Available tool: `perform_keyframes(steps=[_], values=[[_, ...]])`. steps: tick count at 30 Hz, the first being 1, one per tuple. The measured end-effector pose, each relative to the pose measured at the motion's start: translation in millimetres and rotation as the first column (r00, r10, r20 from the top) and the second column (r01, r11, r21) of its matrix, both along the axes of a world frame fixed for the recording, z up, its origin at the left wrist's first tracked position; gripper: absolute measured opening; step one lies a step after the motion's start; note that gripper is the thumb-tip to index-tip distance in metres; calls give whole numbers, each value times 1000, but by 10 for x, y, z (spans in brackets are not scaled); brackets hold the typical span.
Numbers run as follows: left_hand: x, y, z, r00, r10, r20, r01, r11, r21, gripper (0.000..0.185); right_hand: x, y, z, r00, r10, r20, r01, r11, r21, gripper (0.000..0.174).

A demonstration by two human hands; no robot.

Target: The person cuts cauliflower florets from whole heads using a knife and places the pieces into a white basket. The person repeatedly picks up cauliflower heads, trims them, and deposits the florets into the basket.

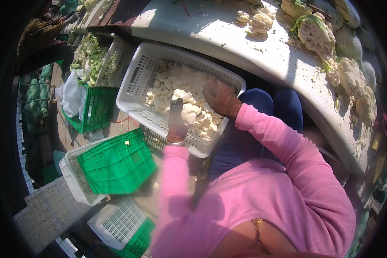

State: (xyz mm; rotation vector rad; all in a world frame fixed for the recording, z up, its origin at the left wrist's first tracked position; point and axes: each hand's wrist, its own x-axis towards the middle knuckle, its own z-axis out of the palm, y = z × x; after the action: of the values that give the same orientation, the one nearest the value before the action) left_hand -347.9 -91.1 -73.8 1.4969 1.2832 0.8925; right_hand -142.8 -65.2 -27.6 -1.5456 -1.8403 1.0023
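A white perforated plastic crate [142, 113] before me is partly filled with cut cauliflower florets [167, 82]. Low in the crate, my left hand [178, 121] rests against a pale cluster of florets [191, 111]; whether its fingers grip any is unclear. Over the crate's right side is my right hand [220, 96], back upward and touching the florets, its fingertips partly hidden. Both sleeves are pink, and a pale bracelet [175, 143] circles my left wrist.
A white table [219, 35] curves around the far and right sides, bearing cauliflower heads [316, 34] and scraps. Left stand a green crate [98, 108] with white netting, a crate of leafy trimmings [90, 58], and a tilted green crate [116, 163]. A person's sleeve [40, 32] shows upper left.
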Motion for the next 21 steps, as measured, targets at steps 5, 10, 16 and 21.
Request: perform_keyframes(steps=[5,10,16,21], values=[[224,-14,139,981,109,159,-93,990,-104,48,-142,-281,-88,920,390,30,-391,916,87,26],[390,-66,255,980,166,-114,-171,985,-35,49,-222,-90,-307,452,670,589,-840,542,29,10],[22,-152,178,874,225,432,48,842,-537,57,-98,58,-203,866,401,-299,-500,725,-473,33],[101,-77,163,731,414,542,-3,797,-604,54,-197,-159,-23,842,-154,-517,-192,810,-554,53]])
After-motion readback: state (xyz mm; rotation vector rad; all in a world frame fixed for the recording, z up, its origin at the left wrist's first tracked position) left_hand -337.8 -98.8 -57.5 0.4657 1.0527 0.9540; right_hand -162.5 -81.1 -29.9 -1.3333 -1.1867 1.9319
